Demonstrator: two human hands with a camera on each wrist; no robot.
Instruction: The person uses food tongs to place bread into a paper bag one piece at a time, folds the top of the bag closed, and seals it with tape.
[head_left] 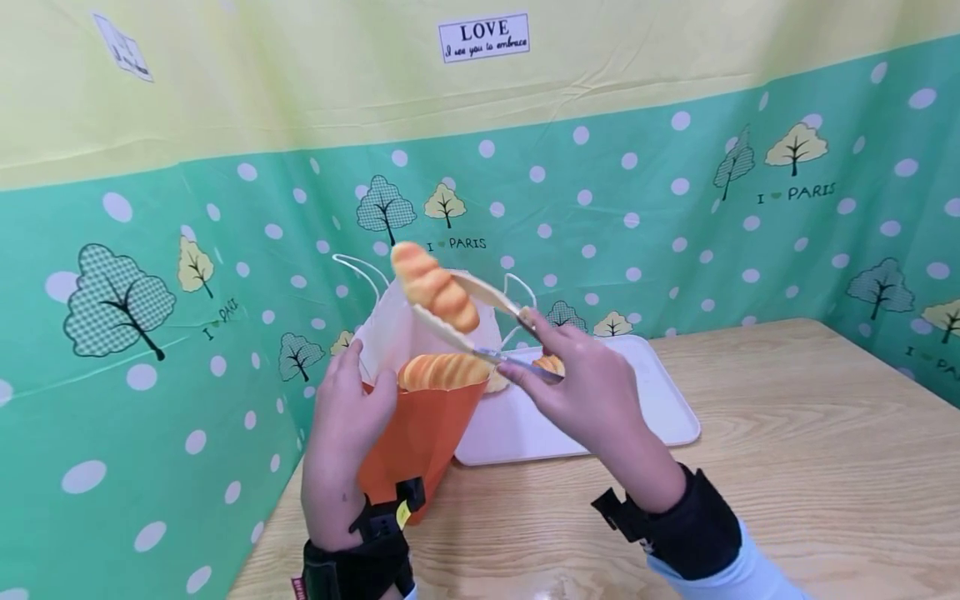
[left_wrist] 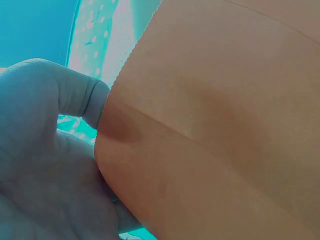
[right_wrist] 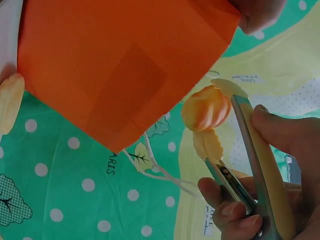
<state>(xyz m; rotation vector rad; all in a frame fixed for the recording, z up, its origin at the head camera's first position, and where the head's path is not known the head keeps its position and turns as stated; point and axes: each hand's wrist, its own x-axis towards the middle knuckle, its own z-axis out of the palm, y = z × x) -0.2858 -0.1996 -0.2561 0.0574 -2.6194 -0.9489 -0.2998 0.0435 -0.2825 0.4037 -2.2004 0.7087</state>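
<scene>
An orange paper bag [head_left: 416, 442] with a white inside and white cord handles stands open on the table. My left hand [head_left: 351, 412] holds its rim at the left side; in the left wrist view the thumb and fingers [left_wrist: 75, 90] meet the bag's edge. A long ridged bread [head_left: 442, 372] shows in the bag's mouth. My right hand [head_left: 585, 379] grips metal tongs [right_wrist: 250, 150] with pale scalloped tips. Between those tips sits a twisted bread roll [head_left: 435, 287], tilted, above the bag's opening. The right wrist view shows the roll from its end.
A white tray [head_left: 660, 417] lies behind and right of the bag. Another bread [head_left: 551, 364] rests on it, partly hidden by the tongs and right hand. A wooden table [head_left: 787, 467] carries everything, with a green and yellow patterned cloth [head_left: 585, 158] behind and at the sides.
</scene>
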